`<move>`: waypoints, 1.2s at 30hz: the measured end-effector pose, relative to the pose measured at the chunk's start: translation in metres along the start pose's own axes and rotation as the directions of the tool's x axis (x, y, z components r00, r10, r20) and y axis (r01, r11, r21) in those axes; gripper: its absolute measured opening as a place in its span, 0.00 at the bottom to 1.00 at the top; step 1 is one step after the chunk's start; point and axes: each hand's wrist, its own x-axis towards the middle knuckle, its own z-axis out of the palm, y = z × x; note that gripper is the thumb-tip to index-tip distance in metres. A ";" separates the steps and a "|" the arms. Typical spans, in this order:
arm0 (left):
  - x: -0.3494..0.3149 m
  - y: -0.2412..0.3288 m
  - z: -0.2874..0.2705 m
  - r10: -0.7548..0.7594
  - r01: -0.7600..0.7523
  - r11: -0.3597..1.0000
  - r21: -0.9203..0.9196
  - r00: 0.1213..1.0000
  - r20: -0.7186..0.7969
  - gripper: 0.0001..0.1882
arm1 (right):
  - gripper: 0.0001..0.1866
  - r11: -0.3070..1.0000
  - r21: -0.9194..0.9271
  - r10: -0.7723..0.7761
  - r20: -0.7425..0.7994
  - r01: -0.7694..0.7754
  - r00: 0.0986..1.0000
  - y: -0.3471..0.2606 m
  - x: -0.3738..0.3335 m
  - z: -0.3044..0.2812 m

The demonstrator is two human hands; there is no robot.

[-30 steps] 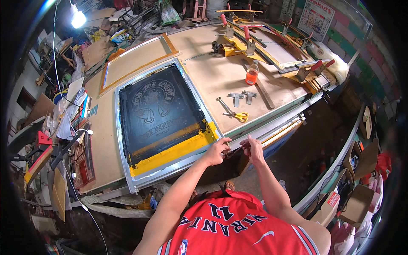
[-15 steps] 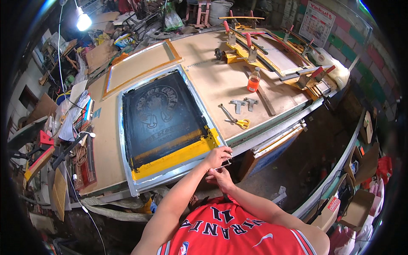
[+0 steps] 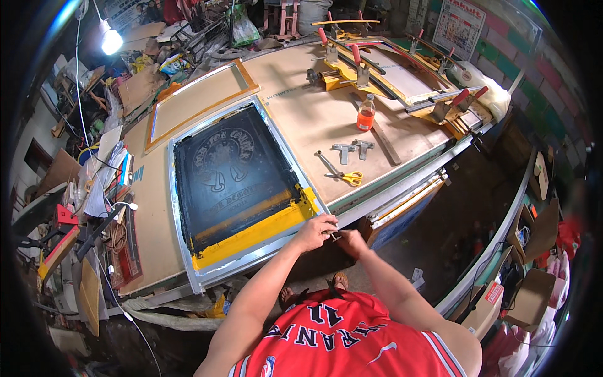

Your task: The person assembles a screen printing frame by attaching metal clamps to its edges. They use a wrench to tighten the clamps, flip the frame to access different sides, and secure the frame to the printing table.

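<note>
My left hand (image 3: 316,234) is at the near right corner of a metal-edged printing screen (image 3: 182,242), its fingers closed on a small metal piece (image 3: 335,236) whose kind I cannot make out. My right hand (image 3: 355,244) is just to its right, curled closed; whatever it grips is hidden. The screen lies flat, with a dark coated face carrying faint artwork and a yellow band along the near end. Beyond both hands, yellow-handled scissors (image 3: 353,178), a thin metal tool (image 3: 328,164) and two grey metal brackets (image 3: 342,152) rest on the table.
A bottle of red-orange liquid (image 3: 365,114) stands beside a flat wooden strip (image 3: 384,143). Yellow clamping frames with red handles (image 3: 358,56) occupy the far right. An empty wooden frame (image 3: 151,129) lies behind the screen. Boards (image 3: 402,217) lean under the table edge; cardboard boxes (image 3: 531,298) are at right.
My right hand has moved right, away from under my left hand, and its fingers now look curled. My left hand stays by the screen's corner. The view has shifted slightly.
</note>
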 end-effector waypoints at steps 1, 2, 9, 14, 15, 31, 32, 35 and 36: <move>0.007 0.005 0.002 0.012 -0.012 1.000 0.001 1.000 0.010 0.19 | 0.13 0.984 -0.058 -0.166 0.024 0.167 0.986 0.030 0.007 -0.014; 0.002 0.002 0.001 -0.008 0.008 1.000 0.009 1.000 -0.007 0.19 | 0.13 0.990 -0.005 -0.143 0.034 0.144 0.989 0.017 0.006 -0.033; 0.002 -0.003 0.004 -0.046 0.044 0.996 -0.076 0.998 -0.032 0.18 | 0.13 0.999 -0.034 -0.009 -0.193 0.003 0.981 -0.096 0.001 -0.117; 0.006 -0.010 0.001 -0.056 0.053 0.982 -0.182 0.998 -0.010 0.16 | 0.21 0.838 0.520 0.248 -0.099 -0.163 0.964 -0.151 -0.021 -0.058; 0.005 -0.018 -0.001 -0.054 0.055 0.962 -0.269 0.998 0.013 0.16 | 0.19 0.796 0.576 0.288 -0.095 -0.184 0.953 -0.162 -0.029 -0.043; -0.001 -0.013 0.006 0.061 -0.068 0.991 0.116 0.996 0.063 0.12 | 0.10 0.983 0.086 0.167 -0.054 -0.162 0.984 -0.020 -0.013 0.038; 0.003 -0.008 0.007 0.063 -0.070 0.992 0.103 0.996 0.070 0.12 | 0.10 0.998 -0.015 0.051 -0.103 -0.053 0.993 -0.003 -0.011 0.028; 0.003 -0.002 0.005 0.059 -0.064 0.993 0.095 0.997 0.059 0.10 | 0.11 0.954 -0.297 -0.056 -0.100 0.023 0.993 0.004 -0.009 -0.011; 0.002 -0.005 0.006 0.065 -0.070 0.992 0.102 0.997 0.049 0.10 | 0.11 0.937 -0.350 -0.046 -0.081 0.015 0.996 -0.002 -0.007 -0.027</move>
